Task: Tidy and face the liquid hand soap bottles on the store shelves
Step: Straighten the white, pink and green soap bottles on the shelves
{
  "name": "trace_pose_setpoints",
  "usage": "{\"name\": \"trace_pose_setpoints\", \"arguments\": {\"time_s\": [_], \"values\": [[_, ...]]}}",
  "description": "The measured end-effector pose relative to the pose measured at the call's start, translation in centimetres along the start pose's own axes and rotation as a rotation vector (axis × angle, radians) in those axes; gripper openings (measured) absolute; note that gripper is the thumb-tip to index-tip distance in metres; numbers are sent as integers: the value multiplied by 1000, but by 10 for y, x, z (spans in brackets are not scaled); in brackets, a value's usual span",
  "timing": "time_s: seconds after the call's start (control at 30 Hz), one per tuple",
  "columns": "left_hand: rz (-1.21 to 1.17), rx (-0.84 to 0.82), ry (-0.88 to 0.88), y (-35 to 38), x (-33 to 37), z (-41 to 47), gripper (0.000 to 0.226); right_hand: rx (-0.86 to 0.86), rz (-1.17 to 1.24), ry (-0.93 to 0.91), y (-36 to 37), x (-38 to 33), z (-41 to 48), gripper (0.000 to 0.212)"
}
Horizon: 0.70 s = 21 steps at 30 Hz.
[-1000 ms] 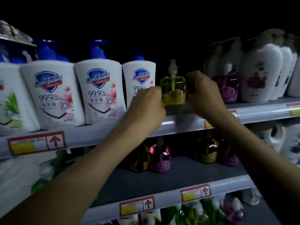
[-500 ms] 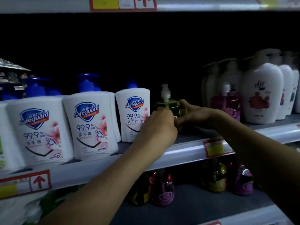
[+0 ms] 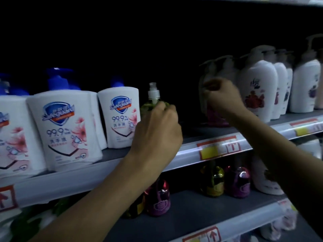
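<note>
White bottles (image 3: 66,130): "Safeguard", "99.9%", seemingly "洗手液".

Left hand (image 3: 157,131) around green bottle (image 3: 148,106)

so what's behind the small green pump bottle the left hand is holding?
Only dark shelf back shows behind the green bottle; no second bottle is visible. The left hand covers its lower body, so anything low behind it is hidden.

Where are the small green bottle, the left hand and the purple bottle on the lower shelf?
small green bottle (image 3: 153,92), head view, on its white pump neck.
left hand (image 3: 157,130), head view, back of hand.
purple bottle (image 3: 158,199), head view, on its front.
</note>
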<state>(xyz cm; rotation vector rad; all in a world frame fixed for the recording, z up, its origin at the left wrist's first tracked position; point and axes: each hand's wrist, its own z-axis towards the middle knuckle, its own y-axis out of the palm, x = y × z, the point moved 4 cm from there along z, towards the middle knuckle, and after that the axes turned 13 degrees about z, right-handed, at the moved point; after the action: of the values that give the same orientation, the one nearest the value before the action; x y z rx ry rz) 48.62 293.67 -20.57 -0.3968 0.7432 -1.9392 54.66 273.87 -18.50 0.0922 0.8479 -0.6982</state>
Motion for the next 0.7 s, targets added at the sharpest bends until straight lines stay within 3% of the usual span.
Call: {"name": "trace_pose_setpoints", "arguments": {"time_s": [0.07, 0.17, 0.27, 0.37, 0.47, 0.6, 0.7], "values": [[-120, -129, 14, 18, 17, 18, 23, 145, -153, -28, -26, 7, 1, 39], [-255, -398, -61, 49, 44, 52, 7, 60, -276, -44, -35, 17, 1, 50], [-336, -504, -96, 74, 67, 81, 11, 53, -373, -37, -43, 24, 5, 45], [-419, -620, -111, 95, 79, 95, 12, -137, -458, 72, -42, 37, 1, 41], [-501, -690, -175, 102, 73, 98, 16, -246, -263, 108, -42, 44, -10, 46], [-501, -600, -210, 94, 55, 98, 4, -383, 62, 208, -50, 39, -17, 57], [-543, -519, -238, 88, 40, 94, 16, -387, 163, 148, -44, 36, -27, 66]]}}
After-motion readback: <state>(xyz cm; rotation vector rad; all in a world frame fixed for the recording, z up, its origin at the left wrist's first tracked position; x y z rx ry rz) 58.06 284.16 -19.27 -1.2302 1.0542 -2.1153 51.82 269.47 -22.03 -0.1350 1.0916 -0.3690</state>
